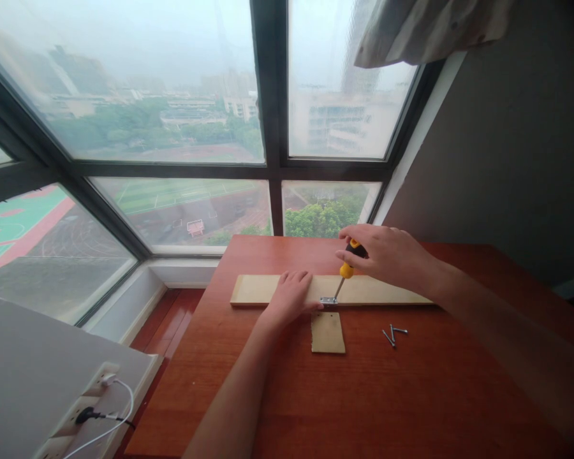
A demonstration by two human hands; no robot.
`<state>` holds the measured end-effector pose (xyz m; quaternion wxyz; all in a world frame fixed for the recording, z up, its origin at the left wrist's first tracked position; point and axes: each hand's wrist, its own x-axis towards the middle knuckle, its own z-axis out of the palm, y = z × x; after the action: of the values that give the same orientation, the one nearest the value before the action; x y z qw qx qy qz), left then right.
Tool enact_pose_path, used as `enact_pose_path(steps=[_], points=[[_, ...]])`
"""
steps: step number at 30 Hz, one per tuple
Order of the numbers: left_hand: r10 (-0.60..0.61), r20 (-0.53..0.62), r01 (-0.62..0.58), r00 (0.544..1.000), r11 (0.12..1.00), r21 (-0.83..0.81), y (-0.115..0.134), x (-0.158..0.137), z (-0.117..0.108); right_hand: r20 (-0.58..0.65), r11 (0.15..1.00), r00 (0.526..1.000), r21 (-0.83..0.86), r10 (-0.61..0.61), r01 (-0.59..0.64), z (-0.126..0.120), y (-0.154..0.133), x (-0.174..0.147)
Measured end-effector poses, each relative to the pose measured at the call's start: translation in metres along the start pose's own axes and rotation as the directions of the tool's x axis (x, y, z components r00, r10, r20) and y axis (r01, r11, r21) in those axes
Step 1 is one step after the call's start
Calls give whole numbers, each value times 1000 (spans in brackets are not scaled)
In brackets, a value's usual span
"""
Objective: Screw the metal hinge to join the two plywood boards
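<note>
A long pale wooden board [377,290] lies across the table. My left hand [291,293] grips it from above, with the fingers over its far part and the thumb beside a small metal hinge [328,300] at the near edge. In my right hand [387,252] is a screwdriver [347,270] with a yellow and black handle, my fingers closed round its top. Its shaft slants down to the left, and the tip meets the right part of the hinge. Just in front of the hinge lies a small rectangular wooden piece [328,333] with dark holes near its far edge.
Three loose screws [393,335] rest on the reddish-brown table [354,401], right of the small piece. Large windows [172,95] rise behind the table. At the lower left, plugs and cables [93,415] are attached to wall sockets. A curtain [430,29] hangs at the upper right.
</note>
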<state>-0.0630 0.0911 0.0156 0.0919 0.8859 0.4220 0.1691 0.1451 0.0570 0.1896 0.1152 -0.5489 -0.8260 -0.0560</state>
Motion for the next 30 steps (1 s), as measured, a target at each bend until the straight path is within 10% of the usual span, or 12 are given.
enact_pose_path(steps=[11,23,27,30], points=[[-33,-38,22,999,968,-251,32,9,10,1,931,993,347,-117,109,-9,6,-1],[-80,-16,73,997,967,-246,42,9,19,-35,804,988,585,149,-100,-6,45,-25],[-82,-14,77,997,968,-239,43,10,18,-141,676,911,716,387,-176,24,73,-45],[-75,-21,68,997,971,-227,43,10,18,-205,600,768,752,606,-273,56,89,-59]])
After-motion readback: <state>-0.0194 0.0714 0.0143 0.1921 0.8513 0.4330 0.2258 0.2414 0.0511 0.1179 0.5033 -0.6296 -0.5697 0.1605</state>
